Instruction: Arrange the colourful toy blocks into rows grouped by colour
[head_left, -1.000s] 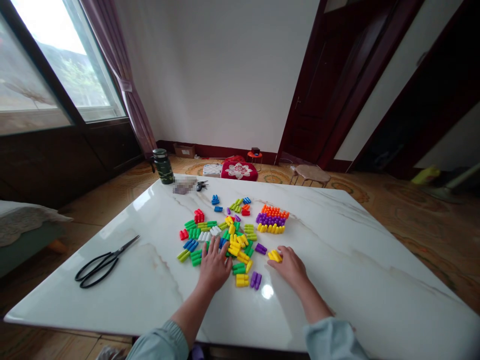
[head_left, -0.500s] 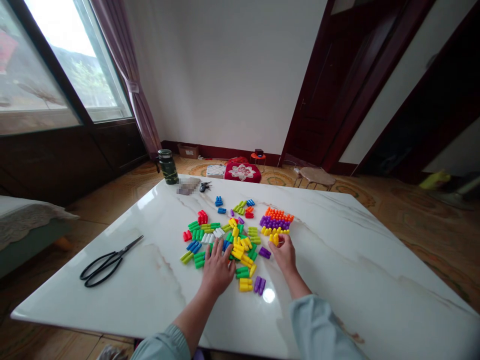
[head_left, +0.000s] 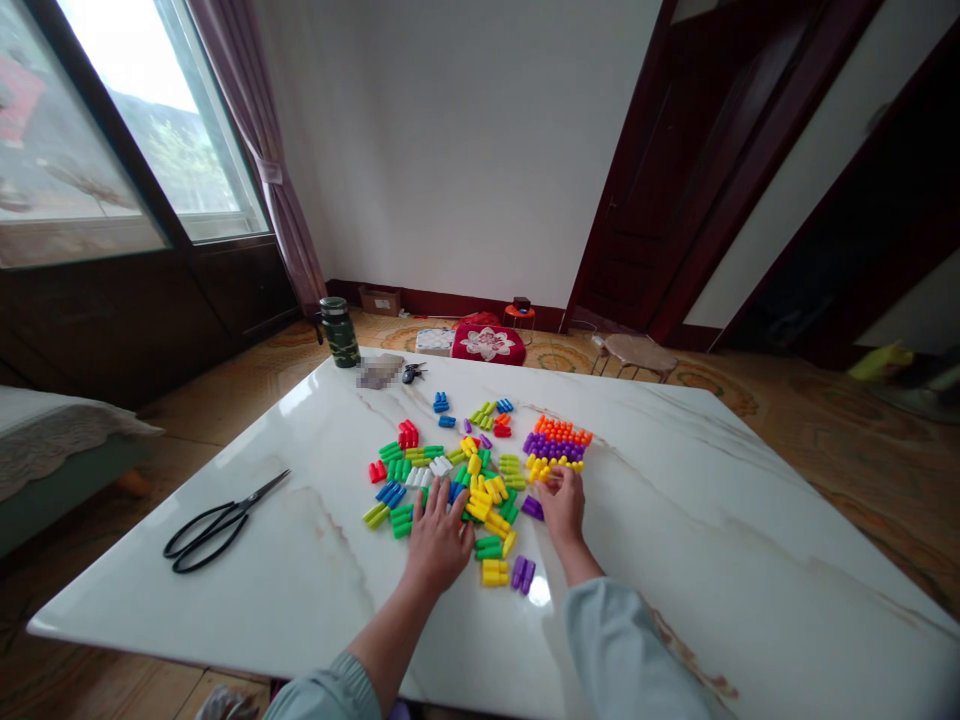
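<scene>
Bullet-shaped plastic building blocks in several colours lie in a loose pile (head_left: 487, 497) on the white table. My left hand (head_left: 439, 540) rests at the pile's near left side, fingers spread, with green, white and blue pieces around its fingertips. On the right stands a block assembly (head_left: 555, 445) in orange, purple and yellow rows. My right hand (head_left: 562, 505) is closed in a pinch at its near yellow row, holding a yellow block (head_left: 537, 470) that my fingers partly cover. Purple blocks (head_left: 523, 574) lie near my wrists.
Black-handled scissors (head_left: 225, 523) lie on the left of the marble-patterned table (head_left: 720, 520). At the far left corner stand a camouflage flask (head_left: 340, 335), a blurred item (head_left: 380, 372) and keys (head_left: 412, 373). Behind the table are a red cloth-covered stool (head_left: 489, 344) and a round stool (head_left: 636, 353).
My right hand has moved slightly away from me with the yellow block, up against the assembly's yellow row. My left hand has stayed almost where it was on the pile.
</scene>
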